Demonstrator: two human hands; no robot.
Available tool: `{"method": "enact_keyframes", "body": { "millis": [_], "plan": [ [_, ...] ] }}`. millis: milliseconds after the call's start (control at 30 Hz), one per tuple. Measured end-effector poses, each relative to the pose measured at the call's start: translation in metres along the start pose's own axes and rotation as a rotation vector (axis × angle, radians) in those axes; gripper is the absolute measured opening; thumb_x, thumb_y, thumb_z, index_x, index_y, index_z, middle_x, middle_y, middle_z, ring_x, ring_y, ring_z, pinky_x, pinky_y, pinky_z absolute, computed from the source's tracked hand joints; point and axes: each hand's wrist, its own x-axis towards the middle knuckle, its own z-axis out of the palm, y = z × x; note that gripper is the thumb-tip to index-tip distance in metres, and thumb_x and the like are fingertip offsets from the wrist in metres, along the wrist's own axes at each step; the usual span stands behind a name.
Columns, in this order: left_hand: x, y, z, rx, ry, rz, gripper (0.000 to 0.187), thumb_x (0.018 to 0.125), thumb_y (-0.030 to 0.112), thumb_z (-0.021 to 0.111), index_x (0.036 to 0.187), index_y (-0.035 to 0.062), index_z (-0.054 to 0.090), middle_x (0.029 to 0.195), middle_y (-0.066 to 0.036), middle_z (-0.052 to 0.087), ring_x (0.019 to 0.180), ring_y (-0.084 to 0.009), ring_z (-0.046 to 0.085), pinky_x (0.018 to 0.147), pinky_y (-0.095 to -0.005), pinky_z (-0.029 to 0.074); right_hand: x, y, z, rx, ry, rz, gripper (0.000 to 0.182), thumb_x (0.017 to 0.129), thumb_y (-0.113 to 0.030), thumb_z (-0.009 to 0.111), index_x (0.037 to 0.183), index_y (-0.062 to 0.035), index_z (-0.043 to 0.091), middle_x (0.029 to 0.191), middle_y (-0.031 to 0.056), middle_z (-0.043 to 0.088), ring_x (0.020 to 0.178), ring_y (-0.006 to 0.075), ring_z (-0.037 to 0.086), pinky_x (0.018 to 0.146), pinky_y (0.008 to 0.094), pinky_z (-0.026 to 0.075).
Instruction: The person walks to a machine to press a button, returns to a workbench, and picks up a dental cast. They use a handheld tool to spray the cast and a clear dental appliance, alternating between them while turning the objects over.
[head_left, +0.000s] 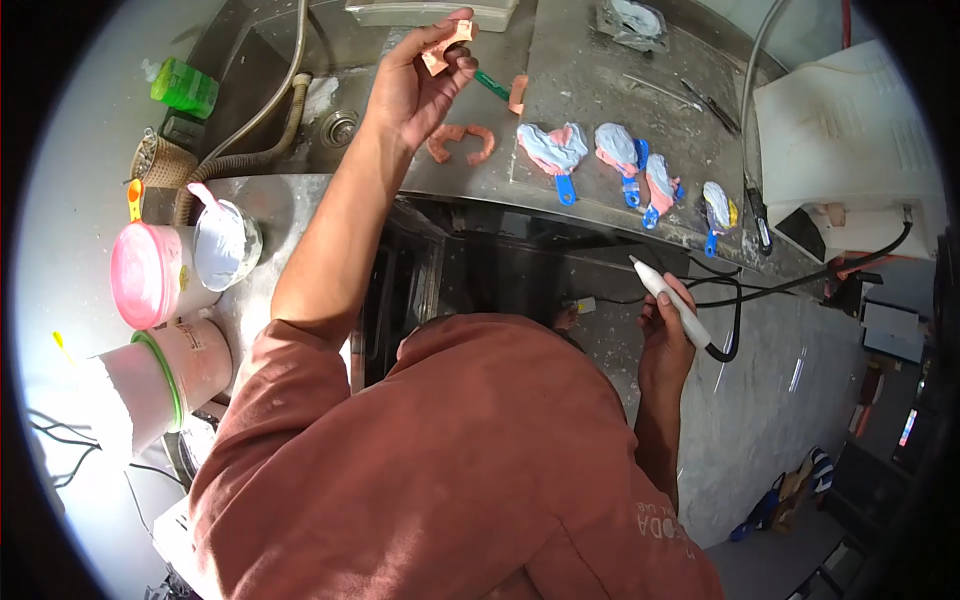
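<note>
Raised over the metal counter, my left hand (425, 85) grips a small orange-pink moulded piece (447, 45) between its fingers. At the right, over the counter's front edge, my right hand (668, 335) is wrapped round a white pen-shaped tool (668, 300), its narrow tip pointing up and left. A black cord runs from the tool's rear end. Below my left hand lies an orange-pink horseshoe-shaped piece (462, 145). Another orange-pink piece (518, 94) is beside a green-handled tool (490, 84). Several blue-handled trays with white and pink material, one of them (553, 150), lie along the counter.
Pink-lidded tub (143, 275), white bowl (225, 245) and green-rimmed container (165, 375) stand at the left. A green bottle (185, 88) and hoses are near the drain (340, 128). A white machine (845, 150) is at the right, with metal tools (712, 105) nearby.
</note>
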Motion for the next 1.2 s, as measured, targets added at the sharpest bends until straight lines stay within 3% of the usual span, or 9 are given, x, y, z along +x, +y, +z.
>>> {"method": "enact_keyframes", "body": {
  "millis": [133, 300, 567, 667, 767, 800, 867, 1067, 1200],
  "plan": [
    [-0.024, 0.013, 0.016, -0.298, -0.113, -0.160, 0.037, 0.095, 0.028, 0.053, 0.103, -0.0073, 0.057, 0.084, -0.010, 0.055, 0.069, -0.0147, 0.043, 0.066, -0.0281, 0.043, 0.002, -0.001, 0.003, -0.004, -0.013, 0.032, 0.034, 0.091, -0.013, 0.064, 0.122, -0.0022, 0.057, 0.094, 0.0065, 0.064, 0.080, 0.0102, 0.059, 0.070, 0.0243, 0.047],
    [-0.038, 0.022, 0.036, -0.255, -0.242, -0.172, 0.071, 0.096, 0.061, 0.036, 0.086, -0.0065, 0.058, 0.073, -0.007, 0.047, 0.068, -0.0159, 0.039, 0.062, -0.0276, 0.038, 0.006, -0.005, 0.006, -0.035, -0.029, 0.032, 0.035, 0.091, -0.014, 0.063, 0.124, -0.0046, 0.057, 0.094, 0.0053, 0.063, 0.080, 0.0097, 0.057, 0.072, 0.0249, 0.047],
    [-0.041, 0.019, 0.040, -0.178, -0.411, -0.047, 0.083, 0.093, 0.071, 0.026, 0.073, -0.0009, 0.061, 0.070, -0.004, 0.044, 0.070, -0.0163, 0.035, 0.060, -0.0282, 0.032, 0.009, -0.002, 0.001, -0.059, -0.041, 0.034, 0.037, 0.092, -0.017, 0.062, 0.127, -0.0055, 0.055, 0.094, 0.0036, 0.063, 0.080, 0.0087, 0.057, 0.074, 0.0245, 0.045],
    [-0.041, 0.018, 0.042, -0.197, -0.597, -0.050, 0.081, 0.093, 0.072, 0.023, 0.079, 0.0008, 0.060, 0.076, -0.004, 0.049, 0.081, -0.0188, 0.046, 0.063, -0.0290, 0.038, 0.008, -0.003, 0.000, -0.062, -0.040, 0.035, 0.037, 0.092, -0.018, 0.062, 0.127, -0.0057, 0.055, 0.094, 0.0033, 0.063, 0.081, 0.0084, 0.057, 0.074, 0.0244, 0.045],
    [-0.047, 0.013, 0.053, 0.503, -0.087, 0.214, 0.063, 0.096, 0.063, 0.032, 0.096, 0.0036, 0.053, 0.095, -0.010, 0.061, 0.097, -0.0280, 0.063, 0.067, -0.0335, 0.053, 0.004, -0.005, 0.000, -0.052, -0.021, 0.039, 0.035, 0.092, -0.016, 0.063, 0.124, -0.0053, 0.057, 0.094, 0.0035, 0.063, 0.081, 0.0086, 0.057, 0.073, 0.0246, 0.047],
    [-0.045, 0.009, 0.046, 0.713, -0.072, 0.330, 0.039, 0.094, 0.040, 0.058, 0.103, 0.0030, 0.050, 0.098, -0.012, 0.062, 0.085, -0.0271, 0.067, 0.066, -0.0323, 0.055, 0.004, -0.006, 0.000, -0.054, -0.017, 0.036, 0.035, 0.092, -0.016, 0.063, 0.124, -0.0052, 0.057, 0.094, 0.0035, 0.063, 0.081, 0.0086, 0.057, 0.073, 0.0247, 0.047],
    [-0.044, 0.001, 0.038, 1.269, 0.085, 0.541, 0.039, 0.084, 0.012, 0.072, 0.110, 0.0015, 0.045, 0.100, -0.012, 0.064, 0.086, -0.0250, 0.068, 0.069, -0.0321, 0.056, 0.002, -0.008, -0.002, -0.047, -0.015, 0.037, 0.034, 0.092, -0.016, 0.063, 0.124, -0.0053, 0.057, 0.094, 0.0036, 0.063, 0.081, 0.0086, 0.057, 0.073, 0.0246, 0.047],
    [-0.042, -0.007, 0.031, 1.522, 0.153, 0.825, 0.045, 0.079, 0.002, 0.070, 0.115, 0.0035, 0.043, 0.097, -0.009, 0.067, 0.087, -0.0180, 0.067, 0.076, -0.0308, 0.054, 0.001, -0.006, -0.010, -0.034, 0.022, 0.039, 0.034, 0.091, -0.016, 0.063, 0.123, -0.0060, 0.058, 0.094, 0.0036, 0.063, 0.081, 0.0086, 0.058, 0.073, 0.0240, 0.047],
    [-0.027, -0.010, 0.003, 1.416, 0.128, 0.693, 0.030, 0.085, 0.006, 0.063, 0.112, 0.0053, 0.050, 0.090, -0.007, 0.068, 0.089, -0.0204, 0.067, 0.079, -0.0318, 0.052, -0.001, -0.005, -0.013, -0.038, 0.036, 0.039, 0.034, 0.091, -0.015, 0.064, 0.122, -0.0060, 0.059, 0.094, 0.0034, 0.063, 0.081, 0.0085, 0.058, 0.072, 0.0239, 0.047]
  ]
}}
